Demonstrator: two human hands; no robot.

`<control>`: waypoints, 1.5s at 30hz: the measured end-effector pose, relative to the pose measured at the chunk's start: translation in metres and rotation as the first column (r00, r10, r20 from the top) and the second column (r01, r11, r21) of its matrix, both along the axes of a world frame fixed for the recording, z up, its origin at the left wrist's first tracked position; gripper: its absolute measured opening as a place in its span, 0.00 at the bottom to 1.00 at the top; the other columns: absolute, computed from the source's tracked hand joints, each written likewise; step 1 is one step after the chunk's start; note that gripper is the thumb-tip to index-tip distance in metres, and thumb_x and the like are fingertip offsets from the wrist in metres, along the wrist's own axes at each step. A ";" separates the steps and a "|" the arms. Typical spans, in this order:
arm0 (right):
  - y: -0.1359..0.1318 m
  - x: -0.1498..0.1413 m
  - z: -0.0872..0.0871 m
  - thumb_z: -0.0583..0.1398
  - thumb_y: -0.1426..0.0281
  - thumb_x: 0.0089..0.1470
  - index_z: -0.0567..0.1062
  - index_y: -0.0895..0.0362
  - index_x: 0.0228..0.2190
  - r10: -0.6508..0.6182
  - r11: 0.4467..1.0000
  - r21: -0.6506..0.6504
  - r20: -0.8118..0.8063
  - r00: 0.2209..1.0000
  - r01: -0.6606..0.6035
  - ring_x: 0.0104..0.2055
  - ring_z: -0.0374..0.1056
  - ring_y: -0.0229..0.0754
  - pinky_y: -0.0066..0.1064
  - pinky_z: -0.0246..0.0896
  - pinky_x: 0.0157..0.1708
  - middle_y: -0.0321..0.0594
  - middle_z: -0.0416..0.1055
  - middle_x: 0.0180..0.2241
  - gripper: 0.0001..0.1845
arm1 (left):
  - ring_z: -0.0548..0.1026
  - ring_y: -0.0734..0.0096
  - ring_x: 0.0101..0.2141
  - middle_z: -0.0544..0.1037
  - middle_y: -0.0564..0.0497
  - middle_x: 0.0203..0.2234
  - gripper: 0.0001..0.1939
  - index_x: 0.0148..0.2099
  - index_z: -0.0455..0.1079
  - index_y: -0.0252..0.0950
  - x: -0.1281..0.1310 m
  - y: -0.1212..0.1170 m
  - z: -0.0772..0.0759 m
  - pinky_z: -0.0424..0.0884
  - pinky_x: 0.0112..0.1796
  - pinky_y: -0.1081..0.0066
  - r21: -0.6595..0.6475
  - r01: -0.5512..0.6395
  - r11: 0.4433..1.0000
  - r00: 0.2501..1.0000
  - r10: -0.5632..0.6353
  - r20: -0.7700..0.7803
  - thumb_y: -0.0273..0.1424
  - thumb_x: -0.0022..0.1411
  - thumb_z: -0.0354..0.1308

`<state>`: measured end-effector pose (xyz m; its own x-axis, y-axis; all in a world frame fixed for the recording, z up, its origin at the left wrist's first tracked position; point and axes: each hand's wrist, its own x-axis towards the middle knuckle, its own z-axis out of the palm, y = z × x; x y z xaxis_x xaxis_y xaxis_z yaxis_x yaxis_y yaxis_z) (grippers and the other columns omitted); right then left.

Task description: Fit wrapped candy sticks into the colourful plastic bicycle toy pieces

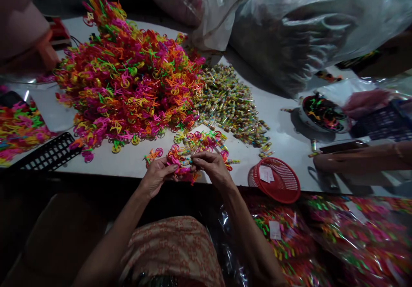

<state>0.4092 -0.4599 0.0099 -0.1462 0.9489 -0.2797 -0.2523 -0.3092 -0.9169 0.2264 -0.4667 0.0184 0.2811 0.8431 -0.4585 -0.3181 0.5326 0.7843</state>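
My left hand (156,176) is closed on a bright pink plastic toy piece (174,160) at the table's near edge. The fingers of my right hand (215,167) pinch the end of a small patterned tube (186,162), whose other end meets the pink piece. How the two join is hidden by my fingers. Just beyond my hands lies a small heap of mixed toys and tubes (206,139). Behind it rises a large pile of colourful plastic toys with wheel-like rings (135,79), with a pile of small wrapped tubes (230,100) to its right.
A red mesh basket (292,184) stands at the table edge right of my hands. A black plastic basket (48,155) lies left. Large clear bags (322,29) bulge at the back. A bowl (304,117) sits farther right. Bagged toys (360,240) lie below the edge.
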 end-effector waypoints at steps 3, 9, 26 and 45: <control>0.000 0.002 -0.001 0.71 0.62 0.36 0.80 0.57 0.26 -0.002 0.999 -0.048 -0.028 1.000 0.000 0.22 0.70 0.36 0.28 0.67 0.25 0.35 0.75 0.20 0.13 | 0.70 0.76 0.20 0.76 0.51 0.21 0.16 0.30 0.73 0.31 -0.001 0.000 0.000 0.69 0.21 0.76 0.026 0.054 0.998 0.998 -0.055 0.008 0.35 0.40 0.71; -0.002 0.004 0.003 0.71 0.64 0.37 0.81 0.56 0.26 0.011 1.000 -0.021 -0.029 1.000 -0.012 0.23 0.72 0.38 0.30 0.69 0.27 0.36 0.76 0.20 0.11 | 0.69 0.77 0.20 0.75 0.51 0.20 0.17 0.31 0.75 0.31 -0.003 0.001 0.001 0.67 0.20 0.77 0.043 0.143 0.989 0.990 -0.142 -0.012 0.37 0.41 0.71; -0.009 0.008 0.013 0.68 0.66 0.44 0.81 0.56 0.26 0.145 0.953 0.232 0.208 0.967 -0.193 0.31 0.73 0.38 0.29 0.70 0.34 0.39 0.77 0.27 0.06 | 0.66 0.79 0.15 0.70 0.55 0.13 0.20 0.28 0.70 0.31 -0.004 -0.005 -0.006 0.61 0.17 0.79 0.027 0.259 0.965 0.954 -0.252 -0.164 0.42 0.42 0.69; -0.042 -0.010 -0.056 0.58 0.70 0.58 0.76 0.54 0.39 -0.544 0.585 0.490 0.828 0.136 -0.646 0.39 0.65 0.42 0.33 0.59 0.37 0.42 0.75 0.38 0.08 | 0.72 0.54 0.44 0.74 0.42 0.42 0.18 0.50 0.70 0.36 -0.067 0.022 -0.032 0.69 0.40 0.62 0.159 0.552 0.818 -0.088 0.247 -0.965 0.36 0.59 0.53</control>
<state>0.3991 -0.5022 -0.0466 -0.4226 0.8028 0.4205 0.8543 0.5078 -0.1108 0.1591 -0.4446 -0.0138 0.0605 0.9973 -0.0415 0.9723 -0.0495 0.2283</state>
